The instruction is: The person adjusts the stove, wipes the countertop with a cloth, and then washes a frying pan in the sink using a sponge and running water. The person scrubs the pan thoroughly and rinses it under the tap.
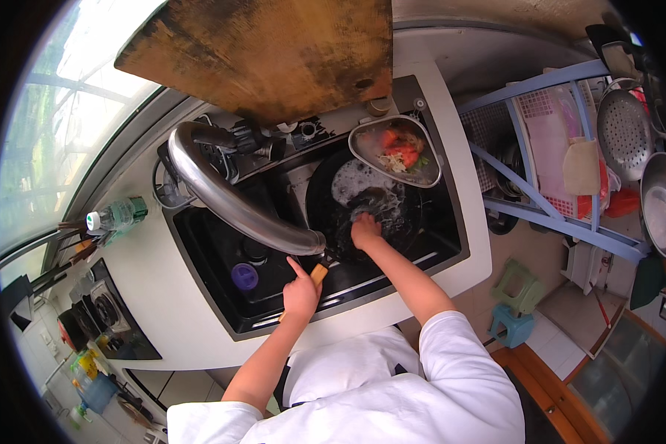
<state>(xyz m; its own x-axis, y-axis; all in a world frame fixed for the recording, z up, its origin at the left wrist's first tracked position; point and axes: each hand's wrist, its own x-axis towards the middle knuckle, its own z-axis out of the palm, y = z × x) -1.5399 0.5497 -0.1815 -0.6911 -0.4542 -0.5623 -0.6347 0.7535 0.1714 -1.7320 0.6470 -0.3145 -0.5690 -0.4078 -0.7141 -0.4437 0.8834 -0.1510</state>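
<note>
A dark round wok sits in the right part of the black sink, holding sudsy water. My right hand reaches down into it, fingers bunched and partly hidden at the water; what they press or hold I cannot make out. My left hand is closed round a wooden handle at the sink's front edge, its index finger pointing out toward the faucet. Above that hand curves the thick metal faucet. A triangular strainer basket with red, pale and green food scraps hangs at the back right corner.
A large worn wooden board leans behind the sink. A purple round lid lies in the left basin. A plastic bottle stands left on the white counter, beside a gas stove. A blue rack and stools are at right.
</note>
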